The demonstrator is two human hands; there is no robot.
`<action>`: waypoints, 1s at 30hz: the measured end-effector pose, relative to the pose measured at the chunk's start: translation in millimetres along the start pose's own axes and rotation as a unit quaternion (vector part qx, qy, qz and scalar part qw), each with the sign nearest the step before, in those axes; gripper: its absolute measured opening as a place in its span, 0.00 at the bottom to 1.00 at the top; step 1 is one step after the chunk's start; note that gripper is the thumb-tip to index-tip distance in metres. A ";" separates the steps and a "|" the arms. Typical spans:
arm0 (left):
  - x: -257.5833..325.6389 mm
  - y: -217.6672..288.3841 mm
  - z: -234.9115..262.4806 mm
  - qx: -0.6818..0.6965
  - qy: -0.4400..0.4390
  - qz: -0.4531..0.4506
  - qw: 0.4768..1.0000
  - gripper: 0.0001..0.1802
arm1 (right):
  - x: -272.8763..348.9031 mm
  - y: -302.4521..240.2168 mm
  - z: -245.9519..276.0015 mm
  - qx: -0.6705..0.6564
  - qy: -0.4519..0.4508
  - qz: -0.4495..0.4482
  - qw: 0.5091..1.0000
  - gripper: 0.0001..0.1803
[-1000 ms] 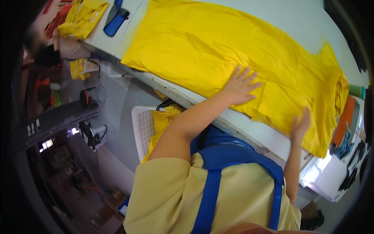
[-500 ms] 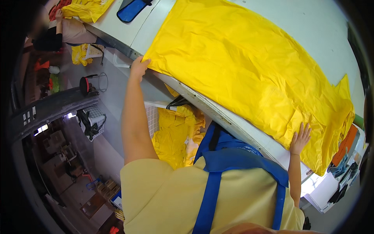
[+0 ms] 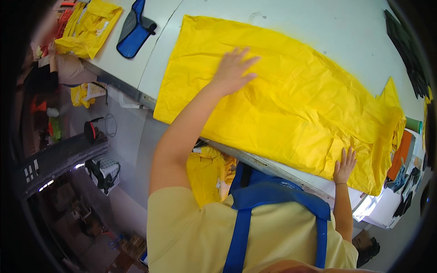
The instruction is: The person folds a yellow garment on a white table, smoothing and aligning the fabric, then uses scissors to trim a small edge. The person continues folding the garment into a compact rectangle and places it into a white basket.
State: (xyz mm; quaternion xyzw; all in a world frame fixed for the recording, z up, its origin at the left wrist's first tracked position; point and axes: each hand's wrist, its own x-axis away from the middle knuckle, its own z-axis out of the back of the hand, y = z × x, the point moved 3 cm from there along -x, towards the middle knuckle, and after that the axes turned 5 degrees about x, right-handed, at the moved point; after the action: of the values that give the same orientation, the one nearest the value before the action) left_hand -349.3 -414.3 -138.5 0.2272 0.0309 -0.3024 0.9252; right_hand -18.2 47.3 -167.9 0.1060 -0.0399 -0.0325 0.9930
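Note:
A large yellow waterproof-looking garment (image 3: 277, 91) lies spread along the near edge of a white table (image 3: 291, 16), its right end bunched and wrinkled. Over its left half is my left hand (image 3: 233, 73), fingers spread and slightly blurred; whether the palm presses on the fabric is hard to tell. My right hand (image 3: 345, 168) rests on the garment's near edge toward the right, fingers stretched out flat beside a pocket-like patch. Neither hand grips anything.
A blue and grey pouch-like item (image 3: 132, 34) lies at the table's far left, near another folded yellow garment (image 3: 93, 27) and another person. Below the edge, more yellow garments (image 3: 205, 175) hang close to my body. An orange folder-like item (image 3: 399, 154) is at the right.
My left hand has let go of the garment's left corner and moved right onto its surface, fingers spreading. The view has shifted slightly; my right hand stays at the near edge.

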 end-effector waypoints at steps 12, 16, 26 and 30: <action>-100.9 -206.9 -36.1 -0.215 -0.119 0.481 0.842 0.40 | -1.8 5.4 25.2 -0.143 -0.063 -0.090 0.984 0.31; -118.7 -39.5 -76.0 -0.134 0.086 0.049 0.986 0.37 | -45.4 88.6 50.7 -0.282 -0.006 -0.111 0.953 0.26; -170.7 449.2 -222.4 0.265 -0.181 -0.250 0.914 0.36 | -252.5 393.6 -33.0 -0.740 0.174 -0.507 0.407 0.24; -191.7 488.6 -281.2 0.171 -0.167 -0.212 0.948 0.35 | -281.9 366.6 34.9 -0.790 0.379 -0.261 0.405 0.12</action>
State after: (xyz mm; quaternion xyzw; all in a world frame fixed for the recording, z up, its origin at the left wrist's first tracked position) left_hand -202.7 162.5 -156.6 0.3162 -0.1286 -0.5259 0.7791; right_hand -281.0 418.3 -76.2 -0.7187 0.4138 -0.2633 0.4928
